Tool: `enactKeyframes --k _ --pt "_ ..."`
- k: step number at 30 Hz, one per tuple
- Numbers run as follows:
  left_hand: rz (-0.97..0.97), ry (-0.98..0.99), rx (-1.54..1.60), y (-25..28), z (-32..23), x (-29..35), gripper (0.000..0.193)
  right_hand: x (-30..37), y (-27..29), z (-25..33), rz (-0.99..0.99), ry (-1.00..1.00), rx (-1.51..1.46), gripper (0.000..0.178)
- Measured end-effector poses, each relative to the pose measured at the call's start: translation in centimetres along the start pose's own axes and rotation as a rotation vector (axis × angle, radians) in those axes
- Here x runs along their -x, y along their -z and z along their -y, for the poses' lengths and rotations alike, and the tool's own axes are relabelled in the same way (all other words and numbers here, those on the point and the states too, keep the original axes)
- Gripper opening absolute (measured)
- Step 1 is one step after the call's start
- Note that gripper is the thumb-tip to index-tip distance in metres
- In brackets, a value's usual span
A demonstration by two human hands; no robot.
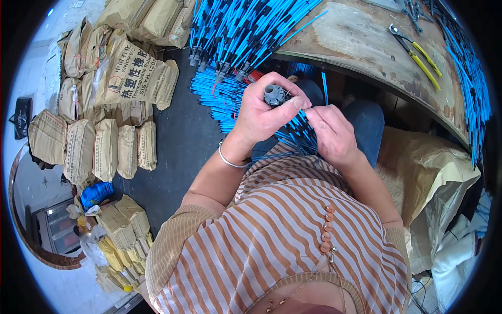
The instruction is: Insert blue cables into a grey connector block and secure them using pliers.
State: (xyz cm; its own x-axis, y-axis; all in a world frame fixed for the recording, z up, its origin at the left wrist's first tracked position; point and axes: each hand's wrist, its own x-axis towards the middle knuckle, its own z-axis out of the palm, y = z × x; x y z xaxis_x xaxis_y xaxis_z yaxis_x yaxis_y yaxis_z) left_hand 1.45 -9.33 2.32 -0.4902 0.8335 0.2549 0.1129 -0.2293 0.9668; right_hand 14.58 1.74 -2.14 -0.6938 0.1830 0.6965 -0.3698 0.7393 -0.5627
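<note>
In the middle of the head view, my left hand (264, 112) curls around a grey ribbed plastic hub (274, 95), whose round open end points up. Thin blue rods (298, 121) show below the hub between my hands. A metal bangle (231, 159) circles my left wrist. Close against the left thumb, my right hand (332, 133) is closed in a pinch. A fine wire-like strand shows near the hub, but what the right fingertips hold is too small to make out.
A large bundle of blue rods (251, 31) with black sleeves and grey hubs lies ahead. Cutting pliers (421, 57) with yellow handles rest on the wooden bench (355, 31); more blue rods (465, 78) line its right. Brown paper sacks (107, 149) are stacked left, another sack (408, 162) stands right.
</note>
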Motion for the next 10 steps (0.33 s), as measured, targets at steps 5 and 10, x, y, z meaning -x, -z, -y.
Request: enactKeyframes --k 5,10 --pt "-0.052 0.002 -0.028 0.1 0.2 0.0 0.011 -0.6 0.0 0.5 0.051 -0.105 -0.106 0.022" --pt "-0.035 0.072 -0.119 -0.2 -0.1 -0.5 0.010 -1.2 3.6 -0.4 0.191 -0.199 -0.093 0.031"
